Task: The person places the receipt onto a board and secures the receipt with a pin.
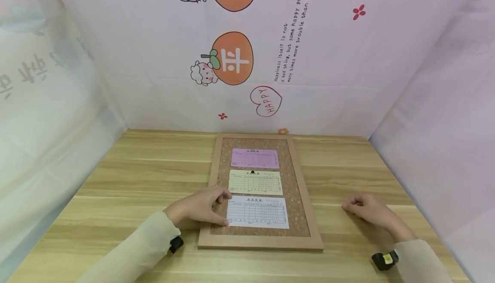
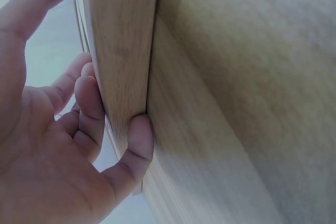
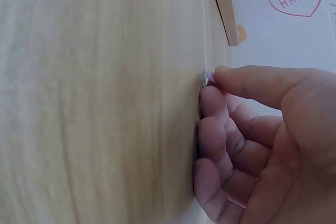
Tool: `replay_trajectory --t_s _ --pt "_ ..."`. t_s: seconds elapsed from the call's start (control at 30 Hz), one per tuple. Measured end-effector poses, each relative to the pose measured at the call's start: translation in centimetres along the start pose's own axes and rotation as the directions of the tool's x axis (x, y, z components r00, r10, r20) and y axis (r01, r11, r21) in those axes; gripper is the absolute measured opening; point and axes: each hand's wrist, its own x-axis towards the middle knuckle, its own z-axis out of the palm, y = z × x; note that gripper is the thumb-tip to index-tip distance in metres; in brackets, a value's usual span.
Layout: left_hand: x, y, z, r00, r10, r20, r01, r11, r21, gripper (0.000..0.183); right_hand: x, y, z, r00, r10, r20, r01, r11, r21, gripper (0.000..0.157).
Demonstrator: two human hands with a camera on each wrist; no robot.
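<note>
A framed corkboard (image 1: 297,214) lies flat on the table. On it, my left hand (image 1: 201,203) spreads thumb and fingers at the left corners of a white form slip (image 1: 257,212). In the left wrist view, one fingertip (image 2: 140,135) of that hand rests against the side of the wooden frame (image 2: 123,45). My right hand (image 1: 367,210) is low over the table, right of the board. Between its thumb and forefinger, in the right wrist view, it pinches a small pale purple object (image 3: 210,76), mostly hidden by the fingertips; its kind I cannot tell.
Above the white slip, a yellow slip (image 1: 255,183) carries a black pin (image 1: 253,172), and a pink slip (image 1: 255,159) a green pin (image 1: 252,149). Printed cloth (image 1: 328,102) hangs behind the wooden table (image 1: 154,162) and along both sides.
</note>
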Motion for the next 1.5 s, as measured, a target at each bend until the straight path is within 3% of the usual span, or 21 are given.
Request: replay_trajectory --t_s 0.23,0.7,1.0,1.27,1.5 --pt "0.0 0.0 0.1 1.0 -0.001 -0.002 0.001 1.0 -0.012 0.067 0.1 -0.3 0.2 0.999 0.027 0.021 -0.029 0.995 0.093 0.024" --pt "0.0 0.2 -0.1 1.0 0.013 0.0 -0.013 1.0 -0.014 0.068 0.6 -1.4 0.2 0.997 -0.009 0.081 -0.008 0.979 0.203 0.023" --pt "-0.1 0.3 -0.1 1.0 0.01 0.001 -0.01 1.0 -0.027 0.068 1.2 -2.5 0.1 0.992 -0.056 0.117 0.036 0.986 0.165 0.025" --pt "-0.1 0.3 -0.1 1.0 0.009 0.002 -0.009 1.0 -0.019 0.067 1.8 -3.8 0.3 0.993 -0.076 0.093 0.068 0.995 0.078 0.021" --pt "-0.1 0.3 -0.1 1.0 0.007 0.005 -0.007 1.0 -0.028 0.068 2.6 -5.0 0.6 0.99 -0.107 0.093 0.098 0.991 0.095 0.021"
